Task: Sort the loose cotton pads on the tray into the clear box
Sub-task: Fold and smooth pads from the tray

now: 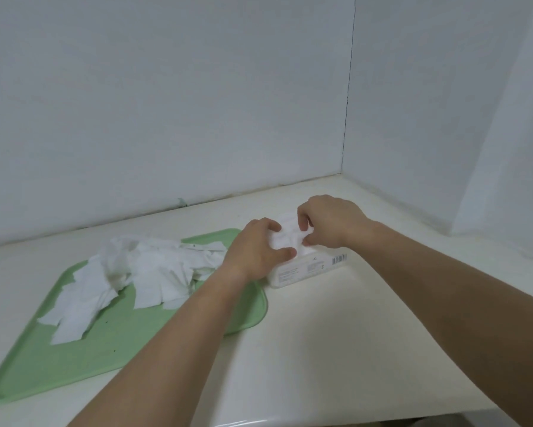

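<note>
To the left of the clear box lies the green tray, with its right corner just beside the box. On the tray the loose cotton pads lie in an untidy heap, many overlapping and some crumpled, so most of the sorting seems not yet done.

The left hand is at the left end of the box. Its thumb and fingers curl round a small stack of pads that sits at the top of the box. The right hand is over the far right part of the box and pinches the same stack between bent fingers and thumb. The box stands on the pale counter and has a barcode label on its near side.

The stack is soft. If the two hands press it unevenly, its edges may fold, or some pads may slide over the rim onto the counter. The box looks light, so a sideways push could shift it toward the tray. The left forearm passes above the tray's right corner, and a low pull back could drag pads off the heap.

The opening of the box is hidden under the hands, so it is not possible to tell how full the box is. White lies on white, and where the stack ends and the box begins is hard to see. The number of pads cannot be told.
</note>
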Available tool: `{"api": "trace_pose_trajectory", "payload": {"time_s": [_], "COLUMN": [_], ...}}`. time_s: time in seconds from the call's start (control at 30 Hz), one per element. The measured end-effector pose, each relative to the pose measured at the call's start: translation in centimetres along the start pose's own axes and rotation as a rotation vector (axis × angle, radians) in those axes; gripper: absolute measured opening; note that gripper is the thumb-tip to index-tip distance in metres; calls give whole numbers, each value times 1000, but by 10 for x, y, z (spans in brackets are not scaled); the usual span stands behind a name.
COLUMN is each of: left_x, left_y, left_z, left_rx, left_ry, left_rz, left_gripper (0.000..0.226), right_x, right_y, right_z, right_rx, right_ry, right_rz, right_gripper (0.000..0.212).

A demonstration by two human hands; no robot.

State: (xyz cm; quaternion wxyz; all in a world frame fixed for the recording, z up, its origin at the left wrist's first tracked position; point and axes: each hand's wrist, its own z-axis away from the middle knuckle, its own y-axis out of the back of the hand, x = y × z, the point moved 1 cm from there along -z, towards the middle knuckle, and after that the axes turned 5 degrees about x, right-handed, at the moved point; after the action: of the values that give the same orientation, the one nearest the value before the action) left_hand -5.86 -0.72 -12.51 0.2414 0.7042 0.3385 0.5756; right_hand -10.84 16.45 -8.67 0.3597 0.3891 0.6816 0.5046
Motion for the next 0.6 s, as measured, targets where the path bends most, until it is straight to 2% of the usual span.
{"api": "trace_pose_trajectory", "payload": {"time_s": [0.17, 0.3, 0.43, 0.6], "left_x": [-8, -31, -65, -113], "left_y": [20, 51, 90, 138], "left_z": [10, 26, 56, 99], "left_rx": [7, 93, 236, 456], "left_ry": [-34, 15, 85, 245], "left_rz": [49, 103, 241, 292], "left_gripper": [55, 48, 31, 7], "right_x": [-16, -52, -108, -179], "right_y": [25, 41, 36, 9], "right_z": [1, 1, 1, 0], "right_rx": [-57, -5, 4, -47], "right_ry": [13, 72, 124, 201], "right_rz": [3, -134, -368, -477], "right_gripper": [25, 15, 10, 11]}}
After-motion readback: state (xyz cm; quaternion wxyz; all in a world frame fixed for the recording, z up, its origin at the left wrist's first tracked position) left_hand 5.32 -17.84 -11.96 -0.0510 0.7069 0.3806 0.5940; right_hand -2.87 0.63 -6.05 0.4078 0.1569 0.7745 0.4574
